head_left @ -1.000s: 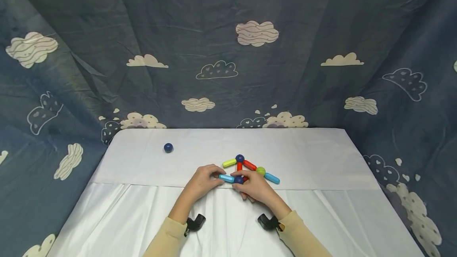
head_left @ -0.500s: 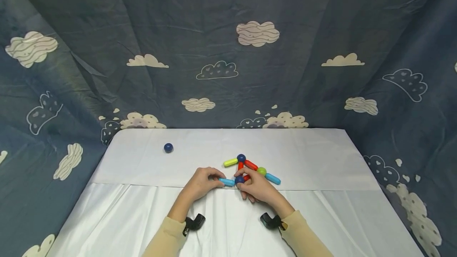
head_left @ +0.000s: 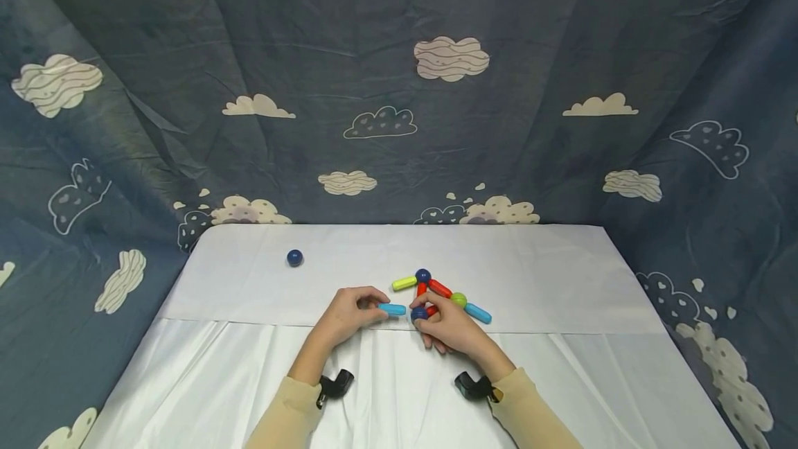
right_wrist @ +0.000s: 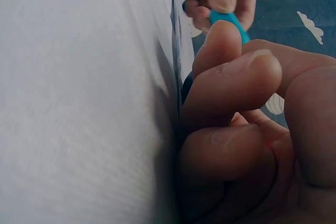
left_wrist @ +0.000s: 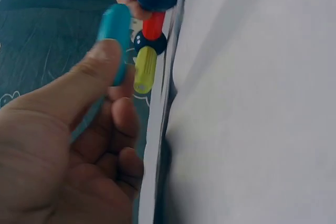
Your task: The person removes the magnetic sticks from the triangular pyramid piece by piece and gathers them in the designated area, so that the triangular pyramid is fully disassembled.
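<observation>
Between thumb and fingers, my left hand (head_left: 348, 312) pinches a light blue rod (head_left: 393, 310); in the left wrist view the rod (left_wrist: 116, 27) sticks up past the thumb tip. A small gap parts its right end from a navy ball (head_left: 418, 314), which my right hand (head_left: 454, 328) grips with thumb and index finger. That ball belongs to a joined figure of rods and balls: red rods (head_left: 440, 288), another navy ball (head_left: 422, 275) at the top, a yellow-green rod (head_left: 404, 283), a green ball (head_left: 458, 299) and a second blue rod (head_left: 478, 312). My right fingers hide part of it.
A loose navy ball (head_left: 295, 258) lies toward the back left of the white-covered table (head_left: 530, 276). A crease runs across the cloth just in front of the figure. Dark cloud-printed curtain (head_left: 499, 151) encloses the back and sides.
The left hand has drawn the light blue rod away from the held navy ball, leftward and slightly up. Earlier they met; now they are apart. The right hand keeps its grip, shifted slightly right.
</observation>
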The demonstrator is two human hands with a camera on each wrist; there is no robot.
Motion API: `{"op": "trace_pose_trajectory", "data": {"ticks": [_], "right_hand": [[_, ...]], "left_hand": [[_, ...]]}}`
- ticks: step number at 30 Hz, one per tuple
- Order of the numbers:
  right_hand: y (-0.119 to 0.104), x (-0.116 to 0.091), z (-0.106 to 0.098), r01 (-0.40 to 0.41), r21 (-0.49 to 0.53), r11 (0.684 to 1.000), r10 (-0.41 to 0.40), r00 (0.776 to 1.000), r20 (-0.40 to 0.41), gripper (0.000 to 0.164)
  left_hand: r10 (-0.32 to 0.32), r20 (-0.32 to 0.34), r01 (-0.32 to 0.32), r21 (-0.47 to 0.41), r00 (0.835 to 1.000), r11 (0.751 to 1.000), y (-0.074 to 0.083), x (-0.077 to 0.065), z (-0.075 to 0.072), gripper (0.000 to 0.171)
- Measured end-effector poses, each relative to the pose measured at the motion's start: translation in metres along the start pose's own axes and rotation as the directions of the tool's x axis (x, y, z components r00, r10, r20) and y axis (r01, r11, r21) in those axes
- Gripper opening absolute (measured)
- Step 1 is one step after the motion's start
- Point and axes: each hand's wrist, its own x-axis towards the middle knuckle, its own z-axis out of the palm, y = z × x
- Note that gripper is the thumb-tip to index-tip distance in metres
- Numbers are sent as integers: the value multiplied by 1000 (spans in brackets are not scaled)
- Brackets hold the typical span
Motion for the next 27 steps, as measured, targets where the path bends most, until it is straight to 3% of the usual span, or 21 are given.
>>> {"op": "trace_pose_trajectory", "data": {"ticks": [8, 16, 20, 27], "right_hand": [[0, 0, -1, -9, 10, 1000, 9, 1000, -3, 30], [-2, 0, 0, -19, 15, 1000, 19, 1000, -6, 31], [-2, 0, 1, -31, 22, 999, 32, 999, -9, 31], [-1, 0, 1, -19, 28, 999, 19, 1000, -1, 29]], "left_hand": [[-20, -130, 22, 8, 991, 1000, 21, 13, -14, 14], [30, -224, -26, 19, 974, 999, 47, 52, -40, 16], [10, -253, -10, 0, 967, 1000, 45, 72, -50, 17], [-79, -278, 64, -63, 957, 996, 20, 105, -51, 21]]}}
